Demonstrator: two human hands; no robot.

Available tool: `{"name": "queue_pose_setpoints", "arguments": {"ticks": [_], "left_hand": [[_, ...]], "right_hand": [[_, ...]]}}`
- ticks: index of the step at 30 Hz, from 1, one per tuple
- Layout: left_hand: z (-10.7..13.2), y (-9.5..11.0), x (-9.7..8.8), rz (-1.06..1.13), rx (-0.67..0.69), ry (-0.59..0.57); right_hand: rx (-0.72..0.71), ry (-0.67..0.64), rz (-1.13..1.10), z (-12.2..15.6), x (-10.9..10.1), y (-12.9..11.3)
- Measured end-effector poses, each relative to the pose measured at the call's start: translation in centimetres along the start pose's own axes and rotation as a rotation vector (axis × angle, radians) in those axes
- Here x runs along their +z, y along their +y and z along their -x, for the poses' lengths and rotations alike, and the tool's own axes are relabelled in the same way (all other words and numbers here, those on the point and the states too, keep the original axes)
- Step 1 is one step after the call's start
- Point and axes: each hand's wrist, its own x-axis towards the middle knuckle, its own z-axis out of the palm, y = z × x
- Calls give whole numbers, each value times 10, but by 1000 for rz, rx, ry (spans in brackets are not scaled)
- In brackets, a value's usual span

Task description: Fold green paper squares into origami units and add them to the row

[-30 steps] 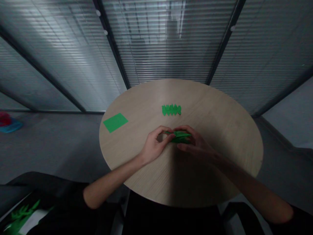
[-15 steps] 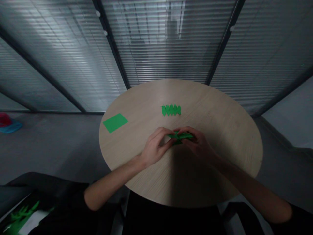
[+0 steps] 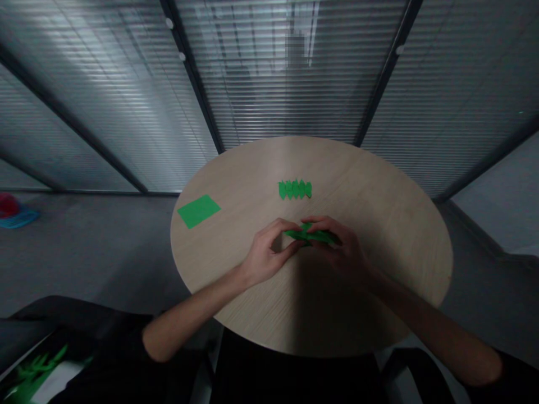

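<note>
L hand (image 3: 269, 252) & R hand (image 3: 339, 247) pinch folded green paper (image 3: 311, 235) w/ fingertips, long axis running L–R across round wood table (image 3: 362, 191). R hand sits nearer its middle (L only at left tip).

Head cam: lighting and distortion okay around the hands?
Head view: dim overall, with wide-angle bowing of the window blinds; the right hand sits dark, its shadow falling across the round wooden table; the folded green paper stays legible, without obvious blur.

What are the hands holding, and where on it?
A folded piece of green paper, held at both ends: the left hand pinches its left end, the right hand its right end.
</note>
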Motion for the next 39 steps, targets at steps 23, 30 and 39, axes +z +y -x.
{"name": "queue_pose_setpoints", "arguments": {"ticks": [23, 30, 39], "left_hand": [[-2, 2, 0, 12, -19, 31], [0, 1, 2, 23, -81, 47], [4, -2, 3, 47, -120, 67]], "right_hand": [[-68, 25, 137, -3, -1, 0], [59, 55, 29, -3, 2, -8], [88, 75, 11, -3, 4, -7]]}}
